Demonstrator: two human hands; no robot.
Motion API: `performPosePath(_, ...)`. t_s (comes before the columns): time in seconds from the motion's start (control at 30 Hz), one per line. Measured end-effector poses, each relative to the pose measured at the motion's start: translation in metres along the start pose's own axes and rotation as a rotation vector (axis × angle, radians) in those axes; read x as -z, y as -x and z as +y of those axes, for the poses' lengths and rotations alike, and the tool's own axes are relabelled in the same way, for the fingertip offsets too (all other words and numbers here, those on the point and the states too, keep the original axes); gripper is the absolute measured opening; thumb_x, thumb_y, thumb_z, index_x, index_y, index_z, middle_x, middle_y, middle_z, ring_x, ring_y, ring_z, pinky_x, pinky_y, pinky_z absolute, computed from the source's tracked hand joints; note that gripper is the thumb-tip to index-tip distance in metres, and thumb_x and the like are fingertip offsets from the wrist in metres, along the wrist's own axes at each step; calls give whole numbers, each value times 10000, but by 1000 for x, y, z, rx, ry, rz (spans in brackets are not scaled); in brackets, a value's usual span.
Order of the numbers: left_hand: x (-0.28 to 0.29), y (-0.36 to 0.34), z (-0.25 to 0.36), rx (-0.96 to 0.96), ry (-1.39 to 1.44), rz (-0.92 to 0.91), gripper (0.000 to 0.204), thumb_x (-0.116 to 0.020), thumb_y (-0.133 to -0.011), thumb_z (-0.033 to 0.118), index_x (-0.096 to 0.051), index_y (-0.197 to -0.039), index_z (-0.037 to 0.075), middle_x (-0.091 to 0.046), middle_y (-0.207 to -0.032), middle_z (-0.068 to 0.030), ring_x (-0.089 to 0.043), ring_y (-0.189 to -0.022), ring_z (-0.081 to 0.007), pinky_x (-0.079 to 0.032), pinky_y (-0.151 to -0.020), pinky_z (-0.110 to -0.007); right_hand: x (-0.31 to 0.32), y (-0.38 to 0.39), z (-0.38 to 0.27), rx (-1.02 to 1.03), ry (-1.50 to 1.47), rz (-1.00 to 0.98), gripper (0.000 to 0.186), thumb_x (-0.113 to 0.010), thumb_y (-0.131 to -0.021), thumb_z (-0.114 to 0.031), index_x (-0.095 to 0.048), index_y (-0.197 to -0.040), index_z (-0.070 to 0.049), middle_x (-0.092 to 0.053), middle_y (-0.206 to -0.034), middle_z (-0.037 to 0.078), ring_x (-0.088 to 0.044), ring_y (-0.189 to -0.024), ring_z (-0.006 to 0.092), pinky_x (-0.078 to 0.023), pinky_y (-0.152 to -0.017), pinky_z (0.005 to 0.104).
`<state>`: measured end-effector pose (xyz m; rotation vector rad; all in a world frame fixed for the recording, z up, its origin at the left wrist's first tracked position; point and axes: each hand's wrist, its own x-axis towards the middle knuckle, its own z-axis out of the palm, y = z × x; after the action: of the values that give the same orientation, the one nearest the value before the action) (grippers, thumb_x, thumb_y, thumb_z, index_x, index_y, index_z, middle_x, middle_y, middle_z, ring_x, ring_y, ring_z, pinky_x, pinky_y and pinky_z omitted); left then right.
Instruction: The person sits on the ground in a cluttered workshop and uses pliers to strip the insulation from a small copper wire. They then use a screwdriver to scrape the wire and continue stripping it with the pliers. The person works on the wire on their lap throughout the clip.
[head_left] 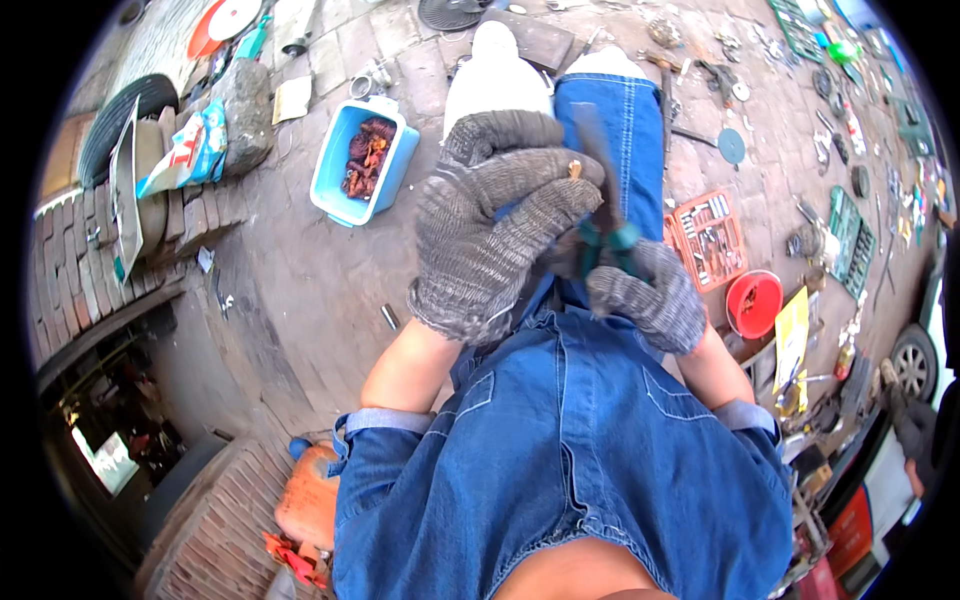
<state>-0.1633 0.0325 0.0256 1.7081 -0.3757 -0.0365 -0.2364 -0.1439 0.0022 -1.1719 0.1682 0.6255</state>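
So, two hands (490, 225) (655, 295), one green-handled tool (622, 238), one piece (575, 169)

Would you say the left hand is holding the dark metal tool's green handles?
No, the right hand, in a grey knitted glove, holds the green handles.

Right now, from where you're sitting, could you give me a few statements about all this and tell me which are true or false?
1. The left hand pinches a small brownish piece. True.
2. The right hand grips a green-handled tool. True.
3. Both hands are bare. False: both wear grey knitted gloves.
4. The blue tub is right of both hands. False: the tub is to their left.
5. The orange tool case is shut. False: the case lies open.
6. The red bucket is right of both hands. True.
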Motion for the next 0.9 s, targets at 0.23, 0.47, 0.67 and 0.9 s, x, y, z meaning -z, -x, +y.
performPosePath(0.23,19,0,-1,-200,-193,-73,166,-708,-695,142,-698,-854,97,-642,-833,-61,-596,-806,-199,-487,-692,-313,14,20,-8,130,533,150,467,-687,-767,-152,-490,-1173,-31,-578,-1066,94,-552,-997,187,-430,-869,311)
performPosePath(0.47,27,-9,4,-298,-243,-170,197,-730,-682,177,-694,-841,68,-611,-761,-86,-596,-725,-199,-480,-629,-301,25,17,-9,218,759,92,483,-699,-748,-153,-499,-1172,-37,-562,-1088,110,-548,-1001,232,-420,-870,337)
performPosePath(0.67,30,-11,4,-218,-174,-299,203,-726,-689,220,-703,-825,72,-606,-760,-86,-590,-698,-194,-474,-611,-308,30,16,-13,243,872,57,456,-704,-731,-147,-530,-1138,-36,-543,-1109,117,-535,-1015,247,-411,-879,338)
performPosePath(0.9,34,-11,4,-6,-71,-361,215,-726,-687,249,-706,-821,82,-612,-770,-85,-589,-718,-190,-469,-634,-300,36,10,-22,419,1259,0,453,-705,-730,-166,-529,-1127,-34,-534,-1093,119,-531,-999,260,-412,-873,340)
